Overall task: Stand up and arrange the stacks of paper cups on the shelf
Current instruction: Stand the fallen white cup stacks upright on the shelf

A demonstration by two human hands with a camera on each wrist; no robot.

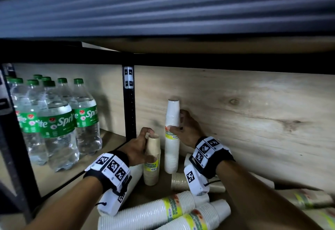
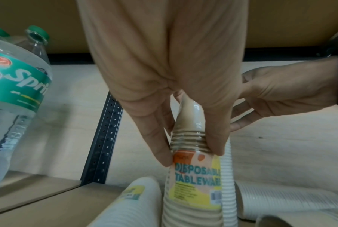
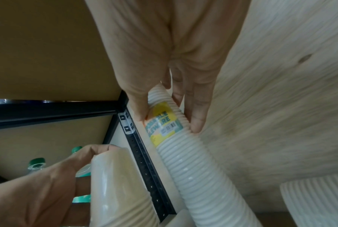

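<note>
A tall white cup stack (image 1: pixel 172 135) stands upright against the wooden back panel, and my right hand (image 1: pixel 183 130) grips it at its yellow label (image 3: pixel 164 121). Just left of it a shorter brown cup stack (image 1: pixel 152 159) stands upright, held near its top by my left hand (image 1: pixel 143 146). In the left wrist view my thumb and fingers (image 2: pixel 158 145) pinch the brown stack (image 2: pixel 191 153) above its "Disposable Tableware" label. Several wrapped white stacks (image 1: pixel 155 213) lie on their sides on the shelf board in front, and a brown stack (image 1: pixel 179 181) lies behind my right wrist.
Several Sprite bottles (image 1: pixel 56 121) fill the bay to the left, beyond a black upright post (image 1: pixel 129 102). The shelf above (image 1: pixel 199 44) hangs low over the stacks. A further wrapped stack (image 1: pixel 308 200) lies at the right.
</note>
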